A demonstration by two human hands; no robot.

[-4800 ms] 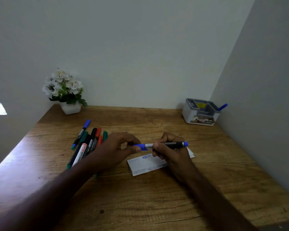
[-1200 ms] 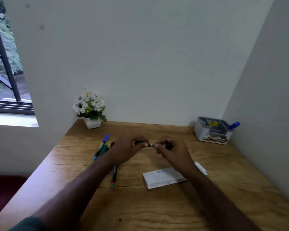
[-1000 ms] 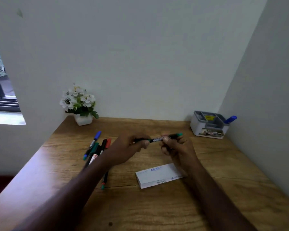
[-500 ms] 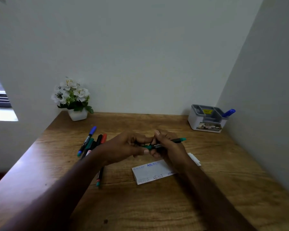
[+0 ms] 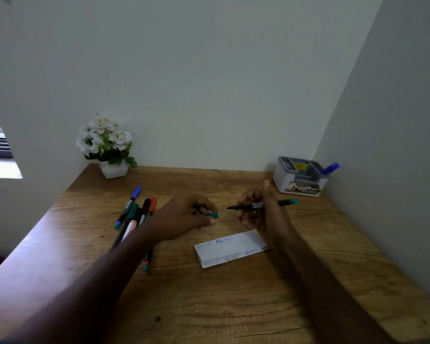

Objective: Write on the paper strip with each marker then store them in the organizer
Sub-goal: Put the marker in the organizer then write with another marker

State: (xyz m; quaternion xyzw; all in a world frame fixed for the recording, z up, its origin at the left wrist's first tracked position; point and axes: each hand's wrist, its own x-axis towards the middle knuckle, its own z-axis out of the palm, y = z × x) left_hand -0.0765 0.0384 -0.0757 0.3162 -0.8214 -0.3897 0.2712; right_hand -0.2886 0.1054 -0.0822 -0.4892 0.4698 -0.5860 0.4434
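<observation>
**Entry: green marker uncapped, tip pointing left, paper strip lying below it in the frame**

Nearest item: the tabletop (image 5: 233, 306), wooden, filling the lower half of the frame, with both forearms crossing it from the bottom edge.

Paper strip (image 5: 230, 247): lying flat at lower centre, just below the hands, its long axis running left to right and tilting slightly up at the right. Faint lettering and one line of blue lettering are showing on it.

Right hand (image 5: 261, 214): sitting right of centre, its grip closing round the barrel of the green marker (image 5: 261, 205). The marker's long axis is lying almost level, bare dark tip pointing toward frame left, green end cap sticking out past the hand to the right. The strip is lying directly below this hand in the frame, nearer to it than to the other hand.

Left hand (image 5: 186, 216): sitting left of centre, its fingers pinching the green cap (image 5: 212, 215), which is standing clear of the marker tip with a gap between them.

Judgement: for writing, the tip will need swinging from its leftward lie down toward the strip.

Loose markers (image 5: 137, 212): lying bunched at mid left, partly hidden by the left forearm, long axes running up and to the right.

Farthest items: organizer (image 5: 299, 184), at the right rear corner, well apart from both hands, with a blue marker (image 5: 329, 168) leaning out of it; flower pot (image 5: 113, 170) at the left rear.
</observation>
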